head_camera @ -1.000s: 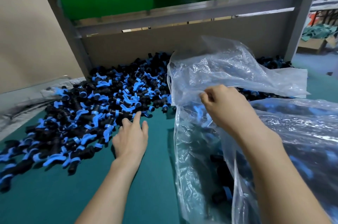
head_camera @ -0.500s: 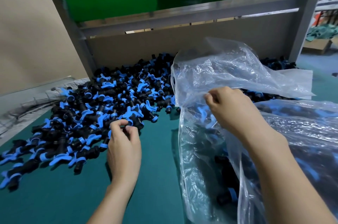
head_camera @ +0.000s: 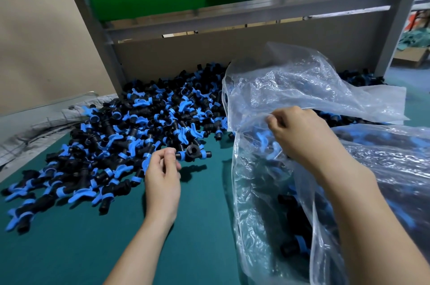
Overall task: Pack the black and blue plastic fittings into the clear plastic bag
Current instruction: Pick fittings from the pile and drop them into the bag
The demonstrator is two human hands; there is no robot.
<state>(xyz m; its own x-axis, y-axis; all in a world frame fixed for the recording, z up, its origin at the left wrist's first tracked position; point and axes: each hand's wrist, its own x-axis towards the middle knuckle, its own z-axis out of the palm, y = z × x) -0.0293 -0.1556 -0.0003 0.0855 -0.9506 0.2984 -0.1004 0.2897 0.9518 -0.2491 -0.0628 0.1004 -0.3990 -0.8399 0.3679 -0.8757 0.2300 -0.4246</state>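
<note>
A big heap of black and blue plastic fittings (head_camera: 144, 126) lies on the green table (head_camera: 69, 249), left of centre. My left hand (head_camera: 162, 177) pinches one black and blue fitting (head_camera: 193, 152) by its end, lifted just off the table at the heap's near edge. To the right stands the clear plastic bag (head_camera: 260, 191), its mouth held up; several fittings show through its wall. My right hand (head_camera: 300, 135) grips the bag's upper rim.
A second clear bag full of fittings (head_camera: 395, 168) lies at the right. A cardboard wall (head_camera: 232, 52) and grey metal frame (head_camera: 244, 14) close the back. Grey woven sacking (head_camera: 35, 126) lies at the left edge. More fittings (head_camera: 358, 77) sit behind the bag.
My left hand reached into the heap with fingers spread, curled onto a fitting, and now has it raised and drawn toward the bag. My right hand kept its hold on the bag rim.
</note>
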